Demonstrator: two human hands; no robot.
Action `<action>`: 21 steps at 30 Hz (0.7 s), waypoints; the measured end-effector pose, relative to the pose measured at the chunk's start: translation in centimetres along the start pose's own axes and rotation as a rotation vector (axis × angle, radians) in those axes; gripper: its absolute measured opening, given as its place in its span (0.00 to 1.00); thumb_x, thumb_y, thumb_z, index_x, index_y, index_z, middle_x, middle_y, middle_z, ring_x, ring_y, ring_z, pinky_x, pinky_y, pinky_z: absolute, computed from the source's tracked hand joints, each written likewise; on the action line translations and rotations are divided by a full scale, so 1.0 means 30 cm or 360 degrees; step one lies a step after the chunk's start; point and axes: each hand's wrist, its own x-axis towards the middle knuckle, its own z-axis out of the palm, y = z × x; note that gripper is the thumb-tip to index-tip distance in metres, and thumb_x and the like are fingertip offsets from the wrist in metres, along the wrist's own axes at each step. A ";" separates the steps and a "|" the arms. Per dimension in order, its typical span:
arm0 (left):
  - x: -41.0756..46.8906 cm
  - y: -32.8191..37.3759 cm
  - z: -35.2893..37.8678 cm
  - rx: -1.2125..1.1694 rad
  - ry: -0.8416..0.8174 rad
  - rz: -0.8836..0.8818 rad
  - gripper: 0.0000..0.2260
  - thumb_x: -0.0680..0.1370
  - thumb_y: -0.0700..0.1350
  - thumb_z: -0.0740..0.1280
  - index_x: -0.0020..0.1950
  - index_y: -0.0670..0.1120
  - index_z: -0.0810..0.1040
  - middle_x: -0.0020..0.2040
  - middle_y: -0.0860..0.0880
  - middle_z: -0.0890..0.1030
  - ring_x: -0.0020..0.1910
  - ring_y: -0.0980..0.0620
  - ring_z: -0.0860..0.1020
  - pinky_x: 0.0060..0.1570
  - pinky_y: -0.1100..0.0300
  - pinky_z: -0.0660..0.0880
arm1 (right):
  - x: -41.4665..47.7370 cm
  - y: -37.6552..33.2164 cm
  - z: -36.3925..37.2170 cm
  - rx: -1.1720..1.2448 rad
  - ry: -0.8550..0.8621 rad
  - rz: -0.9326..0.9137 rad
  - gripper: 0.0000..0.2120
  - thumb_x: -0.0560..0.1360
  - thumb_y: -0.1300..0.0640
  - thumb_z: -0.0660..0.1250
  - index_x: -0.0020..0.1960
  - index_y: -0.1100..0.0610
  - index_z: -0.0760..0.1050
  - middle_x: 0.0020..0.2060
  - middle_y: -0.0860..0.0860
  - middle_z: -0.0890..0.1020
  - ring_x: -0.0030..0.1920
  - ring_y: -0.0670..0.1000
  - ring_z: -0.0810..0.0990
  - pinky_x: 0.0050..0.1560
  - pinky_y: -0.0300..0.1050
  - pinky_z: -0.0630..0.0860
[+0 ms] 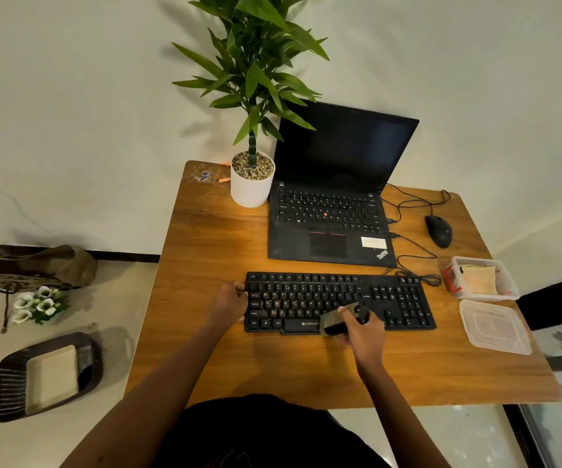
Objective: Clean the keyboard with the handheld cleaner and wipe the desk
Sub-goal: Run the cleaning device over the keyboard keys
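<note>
Head camera is looking down at a wooden desk point(222, 238), and I am standing by, watching a person working there. The black keyboard point(404, 298) is lying flat near the front of the desk, just in front of the open laptop point(333, 211). The left hand point(230, 304) is holding the left end of the keyboard, with its fingers curled at the edge. The right hand point(364, 332) is gripping the handheld cleaner point(340, 320) around its dark body. The cleaner's grey front end is sitting over the bottom rows of keys, near the right end of the space bar. Small brown bits are showing on the left keys. To me the cleaner is looking small, hard and light, easy for one hand, and the thick dark body is the best place to hold it. The keyboard is looking stiff and light too, so I think it could be sliding on the smooth wood unless a hand is pinning one end. The keys are looking small and loose, so gentle pushing is seeming wise.
</note>
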 end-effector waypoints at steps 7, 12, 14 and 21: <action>-0.002 0.001 0.003 -0.0024 -0.0009 -0.0002 0.06 0.79 0.36 0.60 0.51 0.42 0.76 0.44 0.44 0.79 0.47 0.42 0.80 0.49 0.46 0.79 | -0.107 0.056 0.127 -0.0064 -0.0468 -0.0001 0.04 0.74 0.59 0.68 0.43 0.54 0.73 0.41 0.53 0.81 0.38 0.49 0.82 0.37 0.45 0.81; -0.011 0.009 0.000 -0.0042 -0.0014 -0.0013 0.05 0.79 0.35 0.60 0.49 0.43 0.73 0.40 0.47 0.77 0.45 0.44 0.79 0.47 0.49 0.78 | -0.069 0.049 0.071 -0.0138 -0.0455 -0.0013 0.03 0.73 0.60 0.70 0.44 0.55 0.76 0.46 0.60 0.83 0.45 0.58 0.83 0.45 0.53 0.81; -0.014 0.013 -0.002 -0.0041 -0.0023 -0.0014 0.06 0.79 0.36 0.60 0.53 0.41 0.74 0.44 0.45 0.78 0.46 0.44 0.79 0.46 0.51 0.78 | -0.048 0.050 0.021 0.0068 -0.0288 0.0072 0.06 0.73 0.60 0.69 0.49 0.59 0.75 0.45 0.60 0.82 0.38 0.56 0.82 0.34 0.45 0.81; -0.008 0.007 -0.001 -0.0080 -0.0036 -0.0043 0.08 0.79 0.37 0.60 0.56 0.39 0.74 0.49 0.42 0.80 0.47 0.43 0.80 0.47 0.45 0.80 | -0.070 0.101 0.034 0.0103 -0.0130 0.0125 0.05 0.74 0.59 0.69 0.48 0.56 0.74 0.44 0.55 0.81 0.41 0.54 0.82 0.35 0.41 0.80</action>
